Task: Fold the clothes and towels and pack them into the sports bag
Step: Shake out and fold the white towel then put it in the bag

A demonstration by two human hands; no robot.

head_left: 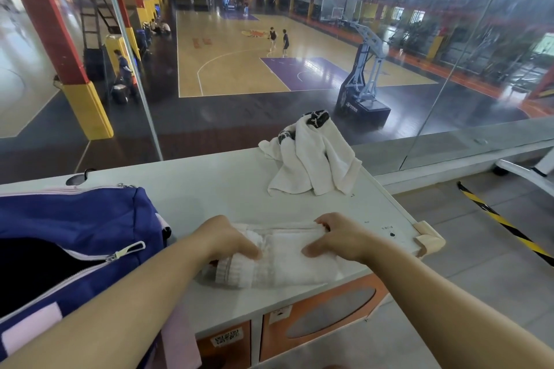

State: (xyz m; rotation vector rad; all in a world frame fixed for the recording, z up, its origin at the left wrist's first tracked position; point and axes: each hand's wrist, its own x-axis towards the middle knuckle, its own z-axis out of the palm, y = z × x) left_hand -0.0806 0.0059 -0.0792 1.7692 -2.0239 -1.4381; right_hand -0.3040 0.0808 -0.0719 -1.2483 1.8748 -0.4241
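Both hands, left hand [229,238] and right hand [338,238], gripping folded white towel [287,260] beside blue sports bag [90,219]

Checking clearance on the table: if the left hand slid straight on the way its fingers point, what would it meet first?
The left hand points right across the folded white towel, so it would likely meet the right hand first; depth is uncertain.

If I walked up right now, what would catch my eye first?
Probably the two hands, left and right, pressing a folded white towel flat on the white counter. To the left sits an open blue sports bag; farther back lies a crumpled white cloth pile.
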